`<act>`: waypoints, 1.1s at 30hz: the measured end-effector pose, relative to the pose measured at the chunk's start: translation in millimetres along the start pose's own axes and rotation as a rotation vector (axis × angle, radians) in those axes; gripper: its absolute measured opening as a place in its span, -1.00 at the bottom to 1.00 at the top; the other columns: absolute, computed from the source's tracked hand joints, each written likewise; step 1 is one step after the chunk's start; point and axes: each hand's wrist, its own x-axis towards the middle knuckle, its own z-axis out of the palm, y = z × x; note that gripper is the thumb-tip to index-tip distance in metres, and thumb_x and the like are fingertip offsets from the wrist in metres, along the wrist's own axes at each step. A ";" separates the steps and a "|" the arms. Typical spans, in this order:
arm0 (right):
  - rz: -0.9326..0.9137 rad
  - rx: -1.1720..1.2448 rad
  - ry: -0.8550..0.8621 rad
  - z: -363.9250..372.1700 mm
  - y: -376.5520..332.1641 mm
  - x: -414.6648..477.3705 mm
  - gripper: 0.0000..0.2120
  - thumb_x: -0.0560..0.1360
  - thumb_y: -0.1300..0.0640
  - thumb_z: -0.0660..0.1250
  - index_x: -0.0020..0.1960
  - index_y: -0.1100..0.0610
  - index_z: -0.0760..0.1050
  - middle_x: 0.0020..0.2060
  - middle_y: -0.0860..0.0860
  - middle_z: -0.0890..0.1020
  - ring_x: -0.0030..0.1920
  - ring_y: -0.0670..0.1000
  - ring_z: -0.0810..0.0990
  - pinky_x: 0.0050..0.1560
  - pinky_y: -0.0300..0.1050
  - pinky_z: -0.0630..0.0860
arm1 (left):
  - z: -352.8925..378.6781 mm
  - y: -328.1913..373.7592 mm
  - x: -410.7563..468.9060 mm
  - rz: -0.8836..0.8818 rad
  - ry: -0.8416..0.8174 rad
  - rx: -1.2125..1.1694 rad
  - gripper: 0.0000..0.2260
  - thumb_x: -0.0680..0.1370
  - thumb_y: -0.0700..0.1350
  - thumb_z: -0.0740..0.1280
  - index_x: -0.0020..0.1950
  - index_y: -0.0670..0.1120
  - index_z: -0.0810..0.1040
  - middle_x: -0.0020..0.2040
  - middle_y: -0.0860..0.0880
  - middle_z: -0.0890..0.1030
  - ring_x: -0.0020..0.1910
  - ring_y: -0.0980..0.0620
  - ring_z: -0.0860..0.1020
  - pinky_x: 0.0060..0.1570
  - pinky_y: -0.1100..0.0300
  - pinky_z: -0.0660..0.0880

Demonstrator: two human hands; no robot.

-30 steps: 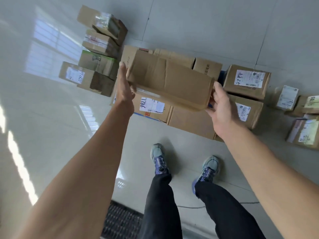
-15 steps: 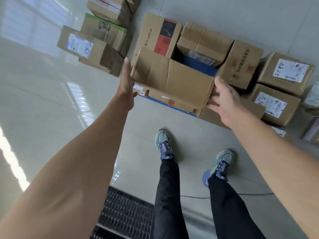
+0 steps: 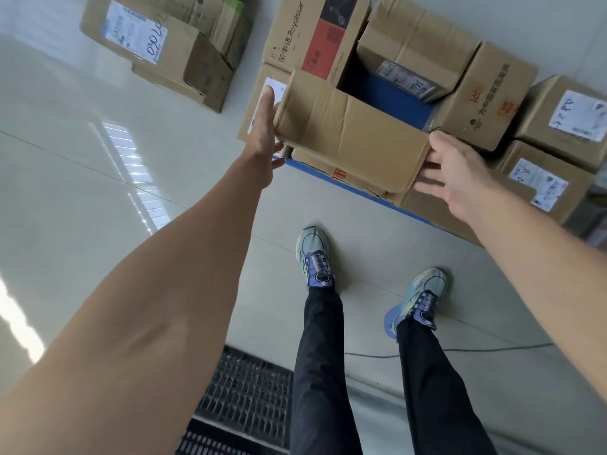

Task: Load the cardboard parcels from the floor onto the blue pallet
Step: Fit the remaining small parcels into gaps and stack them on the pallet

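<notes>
A long plain cardboard parcel (image 3: 348, 139) lies across the front row of parcels on the blue pallet (image 3: 387, 93). My left hand (image 3: 264, 133) presses flat against its left end with straight fingers. My right hand (image 3: 456, 172) is at its right end, fingers spread and touching the cardboard. Behind it on the pallet stand a Royalstar box (image 3: 315, 34), a taped box (image 3: 414, 50) and a box with red print (image 3: 486, 96). A bare blue patch of pallet shows between them.
A labelled parcel (image 3: 154, 50) lies on the floor to the left, with more behind it. Two labelled parcels (image 3: 571, 119) sit at the right. My feet stand just before the pallet edge. A floor grate (image 3: 243, 399) and a thin cable (image 3: 476, 351) are behind me.
The long parcel has come down from mid-air onto the front row of parcels on the pallet. Both hands stayed at its ends, and my right fingers have spread.
</notes>
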 end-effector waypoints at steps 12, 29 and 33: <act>-0.013 -0.154 0.031 10.7 6.3 9.7 -0.53 0.69 -0.07 0.18 0.58 -0.03 0.31 0.27 0.02 0.60 0.21 0.04 0.62 -0.08 -0.07 0.64 | 1.8 -22.7 10.9 -0.047 0.031 -0.032 -0.33 0.61 0.45 0.03 0.61 0.12 0.31 0.53 0.00 0.39 0.33 -0.10 0.52 0.38 -0.17 0.42; -0.030 -0.276 0.058 7.6 3.9 11.8 -0.64 0.69 -0.05 0.19 0.45 0.02 0.44 0.22 0.03 0.56 0.24 0.11 0.58 -0.08 -0.07 0.63 | 7.5 -27.7 8.3 -0.052 0.054 -0.028 -0.31 0.59 0.46 0.10 0.61 0.11 0.28 0.50 -0.02 0.43 0.26 -0.10 0.59 0.28 -0.11 0.53; -0.038 -0.295 0.057 9.2 5.3 12.4 -0.60 0.70 -0.04 0.20 0.51 0.02 0.40 0.35 0.05 0.54 0.27 0.10 0.56 -0.14 -0.12 0.63 | 8.3 -27.5 9.0 -0.061 0.053 -0.050 -0.33 0.60 0.45 0.09 0.60 0.12 0.30 0.49 -0.01 0.44 0.26 -0.12 0.59 0.27 -0.11 0.53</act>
